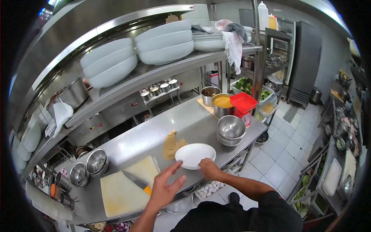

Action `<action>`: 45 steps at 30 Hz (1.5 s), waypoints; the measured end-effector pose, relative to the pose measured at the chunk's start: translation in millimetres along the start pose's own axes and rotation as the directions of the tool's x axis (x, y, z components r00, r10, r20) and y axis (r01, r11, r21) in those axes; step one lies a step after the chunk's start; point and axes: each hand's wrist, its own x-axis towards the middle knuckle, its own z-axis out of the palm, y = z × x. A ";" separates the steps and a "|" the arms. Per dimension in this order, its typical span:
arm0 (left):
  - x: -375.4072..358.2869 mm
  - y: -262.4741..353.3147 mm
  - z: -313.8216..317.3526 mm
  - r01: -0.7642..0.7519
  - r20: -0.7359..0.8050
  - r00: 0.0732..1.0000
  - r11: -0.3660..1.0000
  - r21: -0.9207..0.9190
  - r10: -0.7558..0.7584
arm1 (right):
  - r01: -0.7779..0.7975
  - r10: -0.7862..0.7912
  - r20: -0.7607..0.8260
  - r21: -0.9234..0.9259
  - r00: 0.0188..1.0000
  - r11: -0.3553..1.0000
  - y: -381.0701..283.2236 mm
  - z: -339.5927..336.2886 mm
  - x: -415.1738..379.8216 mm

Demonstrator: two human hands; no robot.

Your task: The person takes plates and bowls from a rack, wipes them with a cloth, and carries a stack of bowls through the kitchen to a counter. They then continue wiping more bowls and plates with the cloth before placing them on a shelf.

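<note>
A white oval dish [195, 155] lies on the steel counter [154, 138] in front of me. My right hand [210, 169] is closed on the dish's near right rim, fingers curled over its edge. My left hand [168, 187] is held in the air left of the dish, thumb and fingers apart, with nothing in it. Beyond the left hand, a knife [135, 178] with a yellow handle rests on a pale cutting board [119, 196]. A crumpled tan cloth [170, 146] sits just left of the dish.
Stacked steel bowls [231, 129], a red scale [243, 103] and a pot of yellow liquid [223, 102] stand at the counter's right end. Two steel bowls [97, 161] are at the left. Overhead, a shelf [162, 66] carries large white bowls [165, 42]. Eggs [209, 189] sit below.
</note>
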 end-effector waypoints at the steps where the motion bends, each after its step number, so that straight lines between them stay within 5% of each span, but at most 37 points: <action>1: 19.6 25.5 3.6 -0.088 0.012 0.996 0.993 0.074 0.087 | -0.015 0.018 -0.035 0.087 0.999 0.996 0.3 -10.9 4.5; 3: 63.2 72.9 18.3 -0.292 0.065 0.956 0.931 0.218 0.284 | 0.001 0.040 -0.153 0.261 0.987 0.965 5.3 -46.0 4.3; 6: 137.7 139.9 50.8 -0.546 0.123 0.830 0.746 0.381 0.544 | -0.052 0.052 0.011 0.416 0.999 0.908 11.4 -166.8 -14.1; 10: 258.8 209.9 96.4 -0.647 0.096 0.653 0.488 0.586 0.751 | -0.129 0.121 0.054 0.603 0.991 0.787 53.8 -328.5 -61.2; 12: 331.4 240.2 114.2 -0.620 0.089 0.648 0.456 0.638 0.756 | -0.084 0.118 -0.039 0.489 0.992 0.868 64.7 -404.3 -80.3; 14: 421.3 253.8 119.1 -0.559 0.124 0.580 0.282 0.779 0.805 | 0.040 0.068 -0.293 0.348 0.954 0.936 80.5 -452.6 -99.1; 16: 427.1 305.6 150.2 -0.362 0.087 0.892 0.583 0.727 0.445 | 0.105 0.002 -0.457 0.210 0.889 0.972 96.4 -500.0 -113.5; 18: 563.6 260.0 136.8 -0.407 0.111 0.726 0.293 0.865 0.679 | 0.084 -0.047 -0.569 0.039 0.821 0.996 113.8 -543.1 -124.0; 21: 581.6 263.2 148.1 -0.249 0.194 0.949 0.215 0.944 0.248 | -0.029 -0.134 -0.634 -0.241 0.762 0.970 129.2 -600.5 -115.8; 22: 586.0 262.8 145.9 -0.262 0.202 0.949 0.246 0.933 0.243 | -0.023 -0.191 -0.757 -0.262 0.625 0.965 136.3 -608.8 -99.7; 24: 598.4 257.7 132.8 -0.286 0.219 0.946 0.300 0.910 0.237 | -0.051 -0.125 -0.748 -0.208 0.652 0.977 156.2 -651.9 -82.8; 26: 586.5 258.5 114.3 -0.334 0.221 0.880 0.216 0.918 0.422 | -0.056 -0.224 -0.614 -0.403 0.757 0.914 165.5 -688.0 -28.2; 28: 575.3 262.8 89.4 -0.312 0.195 0.852 0.173 0.934 0.485 | 0.192 -0.318 -0.629 -0.262 0.709 0.946 140.9 -677.1 44.2; 30: 551.4 264.3 79.2 -0.157 0.158 0.921 -0.033 0.987 0.356 | 0.160 -0.291 -0.525 -0.281 0.800 0.946 158.8 -696.7 96.7; 31: 546.3 261.9 73.5 -0.139 0.167 0.935 -0.112 0.984 0.313 | 0.102 -0.329 -0.562 -0.396 0.759 0.913 127.5 -672.8 114.6; 34: 542.4 245.9 52.9 -0.206 0.268 0.938 -0.270 0.940 0.219 | 0.011 -0.212 -0.575 -0.333 0.790 0.943 115.6 -657.9 184.9; 38: 551.2 230.2 29.6 -0.375 0.401 0.881 -0.146 0.915 0.249 | 0.047 -0.285 -0.412 -0.499 0.865 0.865 147.6 -644.9 244.6; 39: 517.1 245.0 62.9 -0.036 -0.006 0.982 0.225 0.974 0.186 | 0.167 -0.459 -0.355 -0.614 0.814 0.771 201.9 -651.3 286.9; 42: 499.2 249.3 69.2 -0.040 -0.007 0.986 0.275 0.961 0.167 | 0.109 -0.262 -0.315 -0.429 0.912 0.897 196.9 -633.7 294.3; 43: 495.3 248.1 69.1 -0.074 0.025 0.981 0.245 0.967 0.195 | 0.169 -0.374 -0.355 -0.492 0.857 0.854 207.0 -625.5 297.8; 45: 489.1 246.1 68.7 -0.141 0.093 0.964 0.182 0.973 0.249 | 0.153 -0.342 -0.329 -0.484 0.880 0.861 212.9 -620.9 301.4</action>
